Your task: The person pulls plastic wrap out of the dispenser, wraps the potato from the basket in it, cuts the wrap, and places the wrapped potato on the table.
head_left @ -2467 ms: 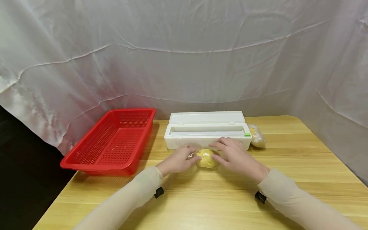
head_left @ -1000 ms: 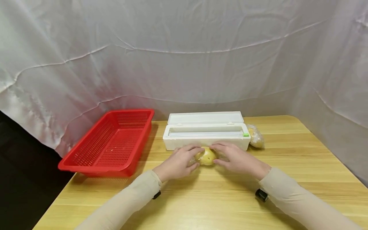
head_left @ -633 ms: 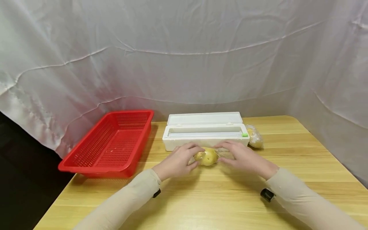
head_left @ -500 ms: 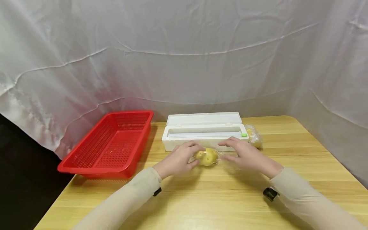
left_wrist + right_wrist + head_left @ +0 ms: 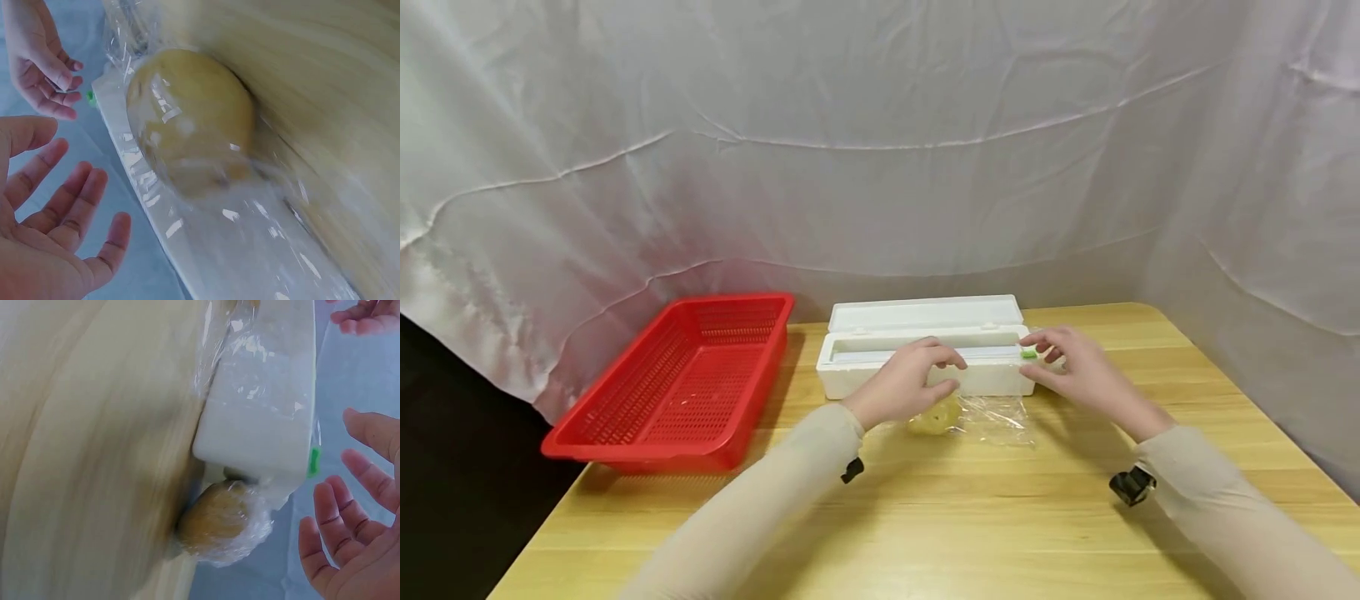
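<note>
A yellow potato (image 5: 936, 417) under clear cling film (image 5: 996, 417) lies on the table against the front of a white cling film dispenser (image 5: 1000, 381), with film spread to both sides of it. My left hand (image 5: 913, 379) hovers above the potato, fingers loosely bent and nothing between them. Beside the dispenser's right end, my right hand (image 5: 1082, 371) is raised near the green cutter slider (image 5: 1028, 354); its fingers are spread and hold nothing in the right wrist view. The dispenser's lid (image 5: 925, 313) stands raised at the back, showing the roll inside.
A red perforated plastic basket (image 5: 737, 433) stands on the left of the wooden table (image 5: 940, 517). Another film-wrapped potato (image 5: 215, 519) sits at the dispenser's right end, hidden behind my right hand in the head view. Grey cloth (image 5: 880, 208) hangs behind the table.
Both hands have come away from the potato and risen toward the dispenser. The right hand has moved furthest, to the right, uncovering the film beside the potato.
</note>
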A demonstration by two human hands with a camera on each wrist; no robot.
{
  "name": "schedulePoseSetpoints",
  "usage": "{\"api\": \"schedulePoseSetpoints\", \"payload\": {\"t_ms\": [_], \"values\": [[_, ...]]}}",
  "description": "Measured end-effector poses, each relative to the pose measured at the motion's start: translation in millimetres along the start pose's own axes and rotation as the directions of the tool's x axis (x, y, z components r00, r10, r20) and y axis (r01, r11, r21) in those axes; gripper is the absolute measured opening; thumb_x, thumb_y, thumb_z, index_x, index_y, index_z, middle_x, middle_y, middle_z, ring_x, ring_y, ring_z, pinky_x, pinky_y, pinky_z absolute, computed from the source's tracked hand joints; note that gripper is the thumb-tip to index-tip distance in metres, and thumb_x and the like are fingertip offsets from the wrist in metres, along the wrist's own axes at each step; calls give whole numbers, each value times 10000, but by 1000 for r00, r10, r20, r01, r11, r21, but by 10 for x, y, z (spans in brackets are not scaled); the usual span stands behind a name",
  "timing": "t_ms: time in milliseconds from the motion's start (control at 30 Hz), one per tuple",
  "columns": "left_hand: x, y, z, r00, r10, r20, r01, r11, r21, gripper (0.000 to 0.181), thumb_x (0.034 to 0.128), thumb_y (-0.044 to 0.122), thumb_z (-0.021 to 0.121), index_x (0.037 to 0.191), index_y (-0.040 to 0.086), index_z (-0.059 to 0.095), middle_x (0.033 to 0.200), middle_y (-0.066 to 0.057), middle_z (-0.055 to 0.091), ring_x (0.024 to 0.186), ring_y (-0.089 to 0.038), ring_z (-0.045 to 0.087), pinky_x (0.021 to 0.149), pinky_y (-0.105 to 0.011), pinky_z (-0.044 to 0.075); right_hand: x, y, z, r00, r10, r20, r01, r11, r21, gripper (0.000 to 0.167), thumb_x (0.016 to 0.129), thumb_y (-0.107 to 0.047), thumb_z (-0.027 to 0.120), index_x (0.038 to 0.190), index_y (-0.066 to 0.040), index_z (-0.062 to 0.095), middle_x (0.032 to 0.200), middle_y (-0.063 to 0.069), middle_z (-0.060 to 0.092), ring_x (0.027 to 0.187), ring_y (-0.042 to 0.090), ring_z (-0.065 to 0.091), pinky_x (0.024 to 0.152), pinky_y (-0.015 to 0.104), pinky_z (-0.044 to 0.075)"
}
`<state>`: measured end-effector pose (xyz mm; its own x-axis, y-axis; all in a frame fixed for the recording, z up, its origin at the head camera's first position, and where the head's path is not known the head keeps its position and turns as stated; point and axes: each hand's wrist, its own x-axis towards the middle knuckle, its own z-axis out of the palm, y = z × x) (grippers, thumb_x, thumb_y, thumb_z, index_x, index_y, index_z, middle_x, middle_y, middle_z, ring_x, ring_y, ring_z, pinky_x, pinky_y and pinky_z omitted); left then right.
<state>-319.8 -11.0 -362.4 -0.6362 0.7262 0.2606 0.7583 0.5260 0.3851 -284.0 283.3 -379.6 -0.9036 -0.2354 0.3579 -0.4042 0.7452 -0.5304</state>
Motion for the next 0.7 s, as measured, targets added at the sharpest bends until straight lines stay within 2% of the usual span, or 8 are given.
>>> {"api": "schedulePoseSetpoints", "payload": {"t_ms": [167, 400, 533, 700], "values": [[257, 89, 113, 1000, -18, -21, 18, 1000, 17, 242, 1056, 229, 694, 1277, 143, 747, 1230, -27, 714, 1158, -205, 664, 1014, -329, 558, 18, 96, -7, 998, 58, 11, -58, 998, -12, 471, 1010, -297, 770, 1373, -16, 665, 1246, 264, 663, 1069, 383, 684, 919, 564, 588], [597, 104, 253, 997, -50, -52, 52, 998, 34, 213, 1049, 223, 700, 1233, 145, 773, 1189, -39, 734, 1133, -208, 675, 980, -304, 550, 106, 186, 99, 995, 95, 12, -94, 996, -2, 497, 991, -347, 791, 1352, -24, 680, 1230, 255, 660, 1048, 364, 694, 943, 556, 581], [723, 126, 306, 997, -70, -38, 71, 997, 25, 216, 1055, 229, 693, 1240, 148, 771, 1189, -33, 730, 1139, -204, 670, 974, -282, 542, 128, 224, 142, 995, 103, -3, -103, 995, -6, 485, 971, -332, 817, 1321, -22, 688, 1191, 239, 662, 1040, 349, 678, 931, 535, 568], [820, 164, 351, 997, -68, -33, 69, 997, 26, 214, 1049, 219, 704, 1235, 140, 773, 1172, -52, 727, 1129, -220, 679, 961, -279, 547, 135, 217, 168, 995, 93, -34, -94, 995, -43, 477, 938, -294, 852, 1293, -23, 683, 1135, 212, 661, 1034, 335, 633, 904, 485, 521]]}}
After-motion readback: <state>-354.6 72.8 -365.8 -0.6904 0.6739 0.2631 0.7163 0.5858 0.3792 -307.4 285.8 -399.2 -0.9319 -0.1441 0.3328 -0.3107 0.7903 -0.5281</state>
